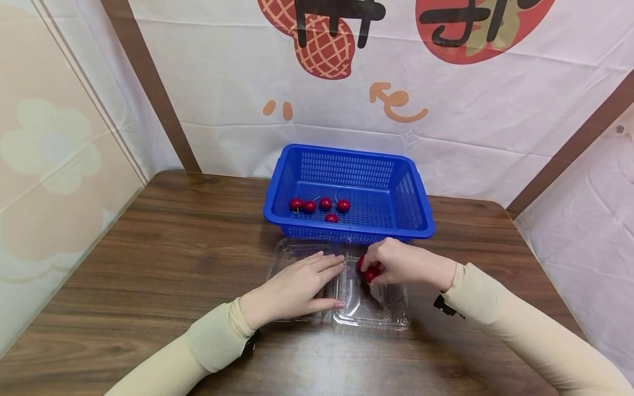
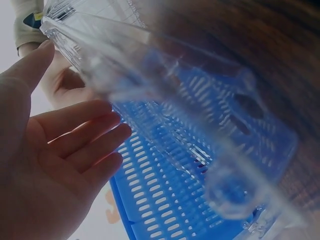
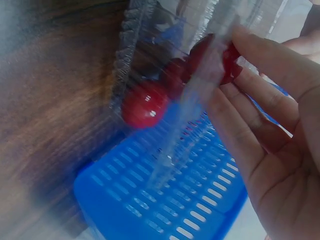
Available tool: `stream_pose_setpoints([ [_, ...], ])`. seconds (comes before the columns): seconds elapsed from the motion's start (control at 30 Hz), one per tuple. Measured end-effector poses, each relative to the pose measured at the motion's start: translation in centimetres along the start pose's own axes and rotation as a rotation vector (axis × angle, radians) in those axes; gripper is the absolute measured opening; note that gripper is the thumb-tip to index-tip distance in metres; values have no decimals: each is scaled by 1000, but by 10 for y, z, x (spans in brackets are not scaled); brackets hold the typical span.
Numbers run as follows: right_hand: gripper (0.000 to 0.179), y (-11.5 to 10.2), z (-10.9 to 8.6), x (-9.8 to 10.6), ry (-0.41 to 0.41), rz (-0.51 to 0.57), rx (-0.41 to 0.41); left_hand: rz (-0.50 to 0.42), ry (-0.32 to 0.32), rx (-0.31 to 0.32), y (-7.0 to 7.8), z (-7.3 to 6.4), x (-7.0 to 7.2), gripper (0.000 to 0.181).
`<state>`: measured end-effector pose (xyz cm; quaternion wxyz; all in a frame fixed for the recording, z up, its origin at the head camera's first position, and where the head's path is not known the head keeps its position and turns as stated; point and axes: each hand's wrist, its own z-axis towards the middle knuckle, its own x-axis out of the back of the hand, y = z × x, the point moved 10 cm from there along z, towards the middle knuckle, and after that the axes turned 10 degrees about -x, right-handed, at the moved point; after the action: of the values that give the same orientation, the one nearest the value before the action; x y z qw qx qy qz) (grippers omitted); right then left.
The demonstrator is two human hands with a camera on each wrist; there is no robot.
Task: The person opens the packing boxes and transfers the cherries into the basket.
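Observation:
A clear plastic clamshell box (image 1: 351, 316) lies opened out on the table, with a stem visible by its hinge. My left hand (image 1: 297, 286) is spread over the left half, fingers straight and thumb apart; the left wrist view shows its fingertips (image 2: 116, 130) close by the clear plastic. Over the back of the right half, my right hand (image 1: 403, 263) pinches a red cherry (image 1: 371, 274) between thumb and fingers. Another cherry (image 1: 360, 263) is right beside those fingers. Through the plastic, the right wrist view shows a cherry (image 3: 145, 104) in the box's corner.
A blue perforated basket (image 1: 423, 220) stands just behind the box. Several cherries (image 1: 325, 203) with stems lie in its left part. The wooden table (image 1: 148, 275) reaches back to a printed cloth (image 1: 223, 99) hanging behind it.

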<state>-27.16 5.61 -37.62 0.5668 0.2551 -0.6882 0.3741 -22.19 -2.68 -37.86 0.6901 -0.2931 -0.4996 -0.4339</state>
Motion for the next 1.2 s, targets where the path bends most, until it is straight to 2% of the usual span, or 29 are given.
stream_pose_setpoints([
  [0.27, 21, -9, 2, 18, 32, 32, 12, 16, 7, -10, 1, 0, 0, 65],
  [0.5, 21, -15, 5, 33, 29, 59, -17, 11, 5, -8, 1, -1, 0, 64],
  [0.73, 21, -21, 8, 47, 29, 76, -8, 9, 8, -15, 1, 0, 0, 63],
  [0.9, 23, -23, 12, 56, 37, 42, -2, 13, 9, -16, 1, 0, 1, 63],
  [1.2, 22, -30, 21, 78, 88, -21, 76, 3, 10, -15, 1, 0, 0, 62],
])
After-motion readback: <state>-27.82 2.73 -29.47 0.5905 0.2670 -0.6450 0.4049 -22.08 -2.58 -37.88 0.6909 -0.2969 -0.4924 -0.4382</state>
